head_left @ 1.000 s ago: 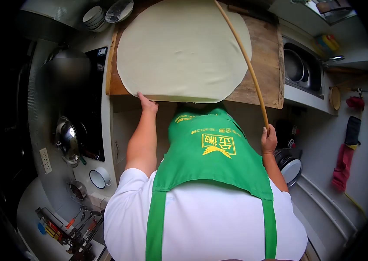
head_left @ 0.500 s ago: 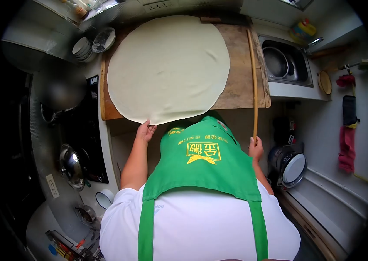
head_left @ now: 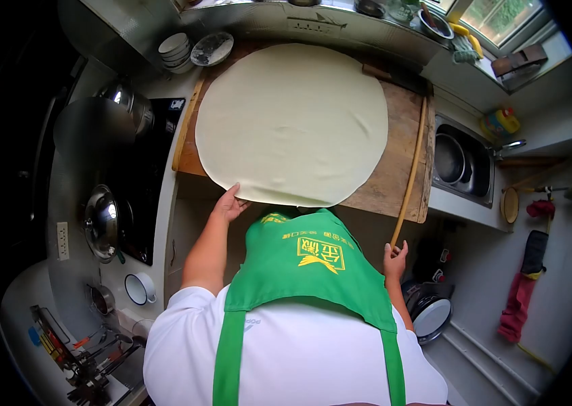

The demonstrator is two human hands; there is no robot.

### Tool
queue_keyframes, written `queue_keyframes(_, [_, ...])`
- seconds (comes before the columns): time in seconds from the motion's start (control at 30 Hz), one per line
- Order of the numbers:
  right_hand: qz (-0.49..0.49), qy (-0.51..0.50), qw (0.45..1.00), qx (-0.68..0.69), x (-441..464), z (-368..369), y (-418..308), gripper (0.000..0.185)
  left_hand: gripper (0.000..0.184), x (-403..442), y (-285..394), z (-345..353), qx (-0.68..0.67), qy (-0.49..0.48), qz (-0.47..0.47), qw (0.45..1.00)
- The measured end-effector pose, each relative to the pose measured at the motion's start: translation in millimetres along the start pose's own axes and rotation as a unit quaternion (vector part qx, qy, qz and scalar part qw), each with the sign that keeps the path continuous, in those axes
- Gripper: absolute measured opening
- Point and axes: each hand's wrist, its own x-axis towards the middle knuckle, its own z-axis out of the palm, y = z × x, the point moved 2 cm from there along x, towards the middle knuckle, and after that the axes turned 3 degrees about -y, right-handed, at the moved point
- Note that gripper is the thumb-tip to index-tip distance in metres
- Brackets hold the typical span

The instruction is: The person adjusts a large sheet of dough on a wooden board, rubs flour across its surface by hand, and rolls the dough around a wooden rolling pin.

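A wide, thin round sheet of dough (head_left: 293, 122) covers most of the wooden board (head_left: 401, 162), its near edge hanging slightly over the front. My left hand (head_left: 230, 204) pinches that near edge at its left part, thumb on top and fingers beneath. At the board's right side lies a long, thin rolling pin (head_left: 413, 177), slanting past the front edge. Its near end is in my right hand (head_left: 395, 260), with the fingers around it. A green apron (head_left: 306, 264) on my body touches close to the front of the board.
Stacked bowls (head_left: 176, 51) and a floury plate (head_left: 212, 49) stand behind the board's left corner. A dark cleaver-like object (head_left: 398, 78) lies at its back right. The sink (head_left: 463, 159) holds a pan, right of the board. On the left is a stove (head_left: 154, 169) with lidded cookware.
The camera view has tilted up and turned, so the window sill now shows. Both hands keep their holds on the dough edge and the rolling pin.
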Motion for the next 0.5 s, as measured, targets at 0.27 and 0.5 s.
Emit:
queue_keyframes(0.27, [-0.291,0.083,0.947,-0.108,97,-8,-88,0.026,0.041,31,47,-29,0.04,0.071,0.031,0.996])
queue_keyframes(0.5, [-0.148,0.033,0.988,-0.031,280,94,-208,0.052,0.049,54,98,-31,0.11,0.265,0.174,0.942])
